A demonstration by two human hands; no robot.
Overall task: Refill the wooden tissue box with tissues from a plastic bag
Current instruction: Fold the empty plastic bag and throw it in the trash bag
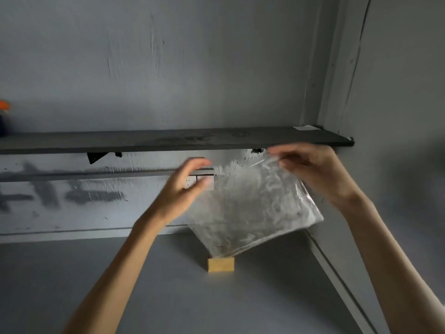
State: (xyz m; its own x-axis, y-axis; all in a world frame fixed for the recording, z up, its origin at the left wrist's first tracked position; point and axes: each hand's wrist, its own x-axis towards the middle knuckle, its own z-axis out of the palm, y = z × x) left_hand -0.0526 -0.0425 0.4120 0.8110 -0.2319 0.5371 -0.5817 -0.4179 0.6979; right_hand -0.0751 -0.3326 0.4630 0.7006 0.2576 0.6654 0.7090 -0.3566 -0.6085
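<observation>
A clear plastic bag (252,208) full of white tissues hangs tilted in the air in front of me. My right hand (310,169) pinches its upper right corner. My left hand (185,186) is at the bag's upper left edge with fingers spread and curved; motion blur hides whether it touches the plastic. Below the bag, a small wooden tissue box (220,264) stands on the grey table (120,285); the bag hides its top.
A dark shelf (168,141) runs along the grey wall just above my hands, with a white slip (307,128) at its right end and an orange-capped object (4,116) at its far left. The wall corner closes off the right side.
</observation>
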